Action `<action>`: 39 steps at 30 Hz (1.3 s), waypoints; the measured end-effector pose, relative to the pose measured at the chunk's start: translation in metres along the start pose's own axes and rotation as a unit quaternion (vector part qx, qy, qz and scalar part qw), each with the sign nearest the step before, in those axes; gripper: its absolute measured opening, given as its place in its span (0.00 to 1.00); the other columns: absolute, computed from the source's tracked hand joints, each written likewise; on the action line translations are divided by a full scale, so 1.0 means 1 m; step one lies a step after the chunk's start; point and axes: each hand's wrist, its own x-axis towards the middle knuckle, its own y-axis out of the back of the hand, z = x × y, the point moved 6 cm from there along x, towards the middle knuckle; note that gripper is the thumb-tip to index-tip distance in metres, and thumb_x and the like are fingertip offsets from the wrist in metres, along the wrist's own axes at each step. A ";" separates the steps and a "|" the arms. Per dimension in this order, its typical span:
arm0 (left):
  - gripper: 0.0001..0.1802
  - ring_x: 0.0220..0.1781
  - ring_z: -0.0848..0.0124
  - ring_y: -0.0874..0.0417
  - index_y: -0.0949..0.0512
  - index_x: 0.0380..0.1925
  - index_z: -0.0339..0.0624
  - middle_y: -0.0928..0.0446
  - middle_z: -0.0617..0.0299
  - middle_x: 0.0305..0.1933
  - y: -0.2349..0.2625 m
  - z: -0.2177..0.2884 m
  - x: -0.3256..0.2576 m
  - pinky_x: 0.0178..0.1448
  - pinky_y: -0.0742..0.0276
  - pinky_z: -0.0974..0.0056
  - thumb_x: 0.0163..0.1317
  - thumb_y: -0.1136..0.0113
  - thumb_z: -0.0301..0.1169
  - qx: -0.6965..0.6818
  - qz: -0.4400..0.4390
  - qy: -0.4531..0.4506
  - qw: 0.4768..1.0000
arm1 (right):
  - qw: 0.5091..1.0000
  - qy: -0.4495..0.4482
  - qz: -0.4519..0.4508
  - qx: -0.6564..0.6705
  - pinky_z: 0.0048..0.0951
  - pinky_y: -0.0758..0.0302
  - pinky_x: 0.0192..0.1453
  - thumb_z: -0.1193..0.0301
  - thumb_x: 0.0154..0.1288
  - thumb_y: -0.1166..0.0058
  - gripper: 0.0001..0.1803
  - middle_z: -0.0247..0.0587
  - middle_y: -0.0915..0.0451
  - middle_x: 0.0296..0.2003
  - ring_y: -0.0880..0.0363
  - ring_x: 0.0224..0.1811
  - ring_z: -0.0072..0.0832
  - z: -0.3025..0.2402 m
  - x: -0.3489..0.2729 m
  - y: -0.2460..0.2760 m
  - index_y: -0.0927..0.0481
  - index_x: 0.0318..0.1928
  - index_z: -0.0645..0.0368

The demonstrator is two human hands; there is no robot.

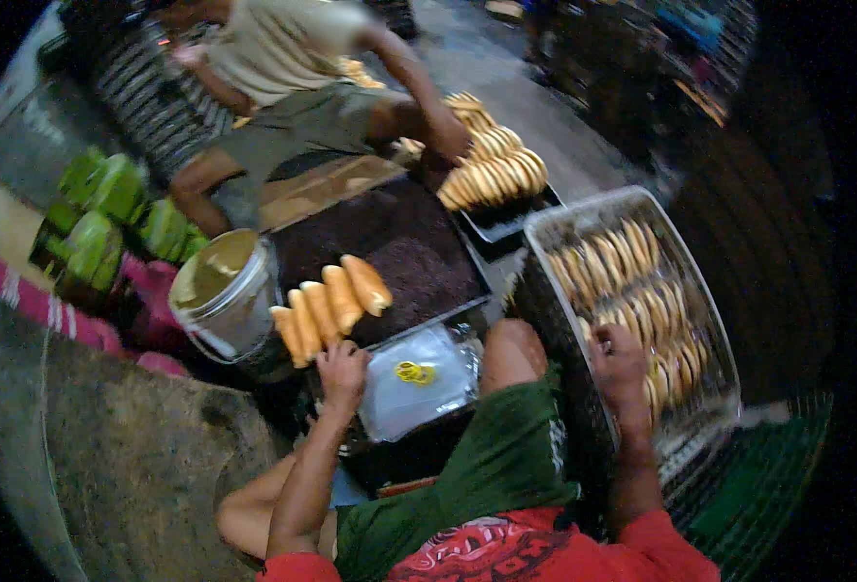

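Note:
My left hand (pixel 343 371), its fingers bent, is at the near end of a short row of golden bread rolls (pixel 320 307). What sits between those fingers is hidden. The rolls lie at the near left corner of a tray of dark brown crumbly stuff (pixel 390 242). Beside my left hand is a stack of clear plastic bags (pixel 414 403) with a yellow patch on top. My right hand (pixel 619 364) is curled over the left side of a clear plastic crate (pixel 726 364), against rows of bread rolls (pixel 657 310) that look bagged. Its grip is too blurred to make out.
Left of the tray stands a white bucket (pixel 239 325) with yellowish cream inside. Across from me a person (pixel 302 107) sits, one hand by a dark tray piled with rolls (pixel 496 165). Green bundles (pixel 94 218) lie at far left. A green slatted crate (pixel 754 495) is at lower right.

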 end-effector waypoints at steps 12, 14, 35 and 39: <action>0.11 0.32 0.70 0.19 0.27 0.37 0.34 0.20 0.56 0.30 0.053 -0.077 -0.058 0.38 0.24 0.64 0.62 0.37 0.30 -0.423 0.149 0.328 0.831 | 0.963 0.082 -0.249 0.053 0.47 0.24 0.57 0.49 0.59 0.39 0.33 0.55 0.26 0.55 0.23 0.57 0.49 -0.277 0.117 -0.346 0.29 0.56 0.59; 0.11 0.31 0.71 0.16 0.23 0.39 0.33 0.17 0.56 0.30 0.050 -0.080 -0.063 0.37 0.22 0.66 0.69 0.43 0.32 -0.453 0.111 0.360 0.808 | 0.958 0.069 -0.249 0.122 0.45 0.23 0.55 0.55 0.60 0.40 0.30 0.56 0.21 0.48 0.21 0.54 0.48 -0.252 0.134 -0.361 0.28 0.55 0.62; 0.14 0.33 0.69 0.16 0.26 0.45 0.48 0.18 0.62 0.41 -0.036 -0.058 0.015 0.38 0.21 0.68 0.75 0.51 0.45 -0.817 0.341 0.375 0.274 | 0.833 -0.108 -0.329 0.432 0.24 0.23 0.41 0.60 0.64 0.39 0.21 0.40 0.19 0.38 0.19 0.33 0.27 -0.146 0.125 -0.323 0.23 0.47 0.66; 0.23 0.47 0.67 0.16 0.25 0.45 0.47 0.20 0.62 0.51 -0.064 -0.042 0.034 0.46 0.21 0.62 0.74 0.57 0.54 -0.771 0.350 0.424 0.321 | 0.799 -0.040 -0.222 0.557 0.27 0.20 0.44 0.67 0.68 0.45 0.18 0.42 0.21 0.44 0.19 0.41 0.28 -0.153 0.101 -0.280 0.27 0.53 0.65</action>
